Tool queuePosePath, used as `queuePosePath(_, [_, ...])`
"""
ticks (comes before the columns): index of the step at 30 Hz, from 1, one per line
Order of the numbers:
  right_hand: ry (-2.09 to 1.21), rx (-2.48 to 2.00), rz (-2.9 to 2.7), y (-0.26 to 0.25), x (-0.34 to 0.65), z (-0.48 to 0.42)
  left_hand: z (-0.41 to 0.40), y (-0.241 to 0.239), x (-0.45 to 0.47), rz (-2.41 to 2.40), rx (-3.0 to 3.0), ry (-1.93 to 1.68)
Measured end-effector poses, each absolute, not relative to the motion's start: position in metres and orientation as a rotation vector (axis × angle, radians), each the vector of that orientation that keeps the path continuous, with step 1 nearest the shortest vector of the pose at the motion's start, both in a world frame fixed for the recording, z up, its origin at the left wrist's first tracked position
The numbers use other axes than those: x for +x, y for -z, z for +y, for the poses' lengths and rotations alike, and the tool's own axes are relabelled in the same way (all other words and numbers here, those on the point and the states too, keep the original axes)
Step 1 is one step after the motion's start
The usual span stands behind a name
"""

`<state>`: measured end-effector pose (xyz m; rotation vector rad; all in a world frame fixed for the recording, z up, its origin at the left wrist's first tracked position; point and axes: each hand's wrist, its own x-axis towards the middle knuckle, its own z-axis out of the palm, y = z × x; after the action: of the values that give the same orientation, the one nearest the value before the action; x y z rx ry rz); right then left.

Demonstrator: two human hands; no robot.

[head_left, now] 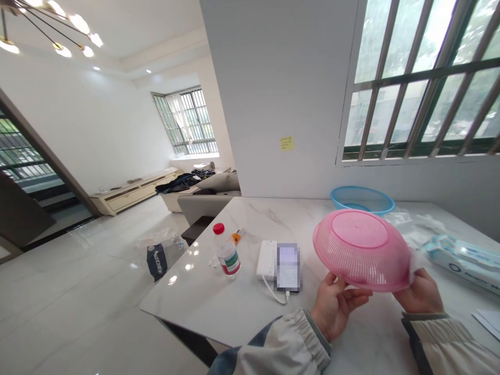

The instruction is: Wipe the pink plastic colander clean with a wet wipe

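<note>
A pink plastic colander is held up over the white marble table, tipped so its underside faces me. My left hand grips its near rim from below, fingers curled. My right hand is closed on the rim at the right, and something white, maybe a cloth or tissue, shows between the fingers and the colander. Behind the colander a blue plastic basin rests on the table.
On the table stand a small water bottle with a red cap, a white power bank cabled to a phone, and a pack of wipes at the right. A barred window lies ahead; a bag sits on the floor at left.
</note>
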<state>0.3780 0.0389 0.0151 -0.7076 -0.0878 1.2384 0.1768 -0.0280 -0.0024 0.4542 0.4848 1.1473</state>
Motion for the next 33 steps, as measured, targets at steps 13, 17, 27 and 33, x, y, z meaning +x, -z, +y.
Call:
queuePosePath(13, [-1.242,-0.711,-0.067,-0.023,0.368,0.036,-0.024,0.001,0.177,0.615,0.373,-1.242])
queuePosePath(17, [-1.233,-0.701,-0.078,-0.024,0.369,0.035,-0.024,-0.001,0.175,0.632,0.367,-1.286])
queuePosePath(27, [-1.191,-0.671,-0.082,-0.022,0.377,0.035,-0.024,0.007,0.178,0.629,0.525,-1.284])
queuePosePath(33, [-1.194,-0.666,-0.077,-0.014,0.378,0.038,-0.026,0.007,0.178,0.603,0.643,-1.181])
